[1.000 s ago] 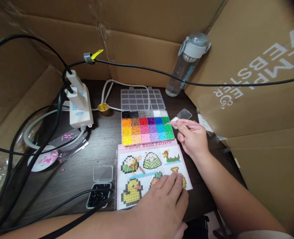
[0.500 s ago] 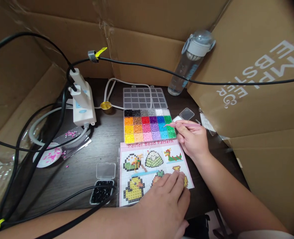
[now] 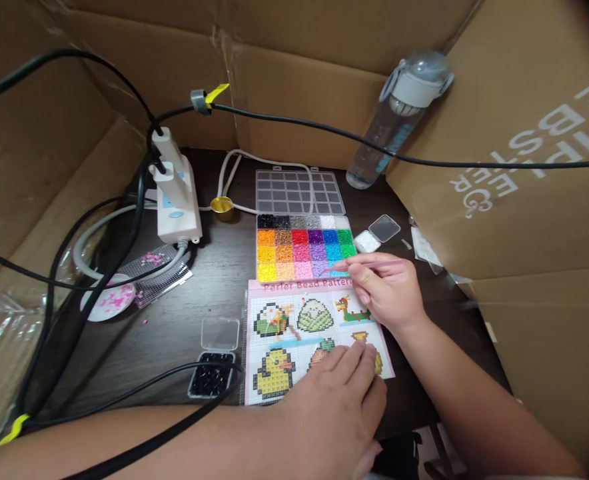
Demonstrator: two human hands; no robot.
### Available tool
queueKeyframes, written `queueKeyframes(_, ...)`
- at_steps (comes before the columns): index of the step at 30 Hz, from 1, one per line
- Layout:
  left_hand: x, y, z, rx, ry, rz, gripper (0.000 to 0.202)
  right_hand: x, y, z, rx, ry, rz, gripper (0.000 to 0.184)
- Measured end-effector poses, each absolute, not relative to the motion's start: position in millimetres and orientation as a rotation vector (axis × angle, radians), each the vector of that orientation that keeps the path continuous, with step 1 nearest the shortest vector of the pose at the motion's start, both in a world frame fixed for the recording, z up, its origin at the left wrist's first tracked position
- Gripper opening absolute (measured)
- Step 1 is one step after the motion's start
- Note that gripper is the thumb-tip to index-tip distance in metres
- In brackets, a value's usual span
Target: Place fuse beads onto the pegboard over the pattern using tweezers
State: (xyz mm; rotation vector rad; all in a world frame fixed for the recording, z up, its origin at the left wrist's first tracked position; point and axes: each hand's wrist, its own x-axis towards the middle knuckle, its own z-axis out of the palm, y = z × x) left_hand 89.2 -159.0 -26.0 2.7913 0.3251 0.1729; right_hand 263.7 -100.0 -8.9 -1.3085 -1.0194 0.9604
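Observation:
My right hand (image 3: pixel 387 292) is closed on pink tweezers (image 3: pixel 369 266), whose tip points left over the blue and green beads at the near right of the open bead box (image 3: pixel 302 245). My left hand (image 3: pixel 332 407) lies flat with fingers together on the lower right of the pink bead pattern sheet (image 3: pixel 304 330), covering part of its pictures. The sheet shows a duck, a dragon and other pixel figures, and lies just in front of the bead box.
A small open case of black beads (image 3: pixel 212 377) sits left of the sheet. A white power adapter (image 3: pixel 174 197), cables, a gold cap (image 3: pixel 222 208), a pegboard and dish with pink beads (image 3: pixel 109 300), a water bottle (image 3: pixel 394 120) and a small white-bead case (image 3: pixel 369 240) stand around. Cardboard walls enclose the table.
My right hand has moved the tweezers nearer, from the green column down to the box's front right corner. My left hand stays on the sheet. The view shifted slightly left.

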Motion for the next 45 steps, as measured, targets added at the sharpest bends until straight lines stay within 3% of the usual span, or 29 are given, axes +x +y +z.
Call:
queueKeyframes(5,89,-157,-21,2.802,0.309,0.163,0.055,241,-108,-4,-1.335,-1.232,1.04,0.005)
queueKeyframes(18,91,-157,-17,2.78,0.316,0.183,0.052,221,-102,-16,-1.258,-1.477,0.975,0.012)
queueKeyframes(36,91,-157,-19,2.8,0.309,0.231,0.052,219,-101,-14,-1.309,-1.427,0.988,0.013)
queueKeyframes(45,90,-157,-22,2.806,0.288,0.207,0.056,239,-101,-12,-1.366,-1.148,1.108,0.007)
